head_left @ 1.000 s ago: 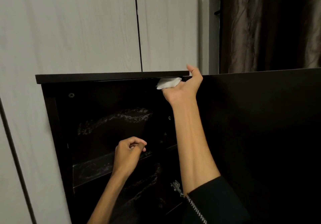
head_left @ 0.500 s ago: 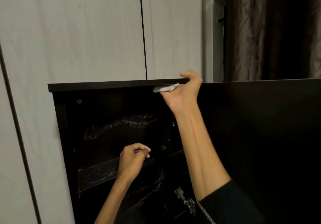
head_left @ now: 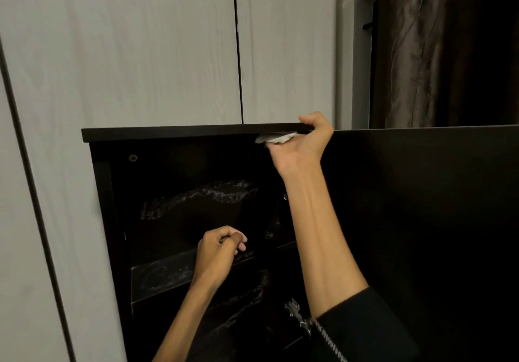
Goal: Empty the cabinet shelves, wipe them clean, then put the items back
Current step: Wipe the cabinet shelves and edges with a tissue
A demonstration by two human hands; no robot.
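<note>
The right hand (head_left: 302, 143) is sliding along the cabinet's top panel (head_left: 182, 132) since a second ago, its thumb now hooking over the front edge where earlier it was standing up off it, and the white cloth (head_left: 273, 138) is flattening under the panel instead of bulging out. The left hand (head_left: 217, 252) is hardly shifting, hovering low with its fingers curled loosely and nothing in them that I can see.

Nearest to us, below the right forearm, a metal hinge (head_left: 295, 312) is jutting out; a dropping elbow or the black sleeve (head_left: 362, 330) could be catching on it. Just under the left hand, the shelf (head_left: 160, 274) is showing pale smears, so it looks only part wiped. Up top, the right hand is pinching cloth and panel together, fingers underneath, thumb above; the cloth is so squashed it could be slipping free and dropping into the dark interior. Beyond that hand, the open door (head_left: 421, 221) is standing close, and knuckles could be knocking it.
</note>
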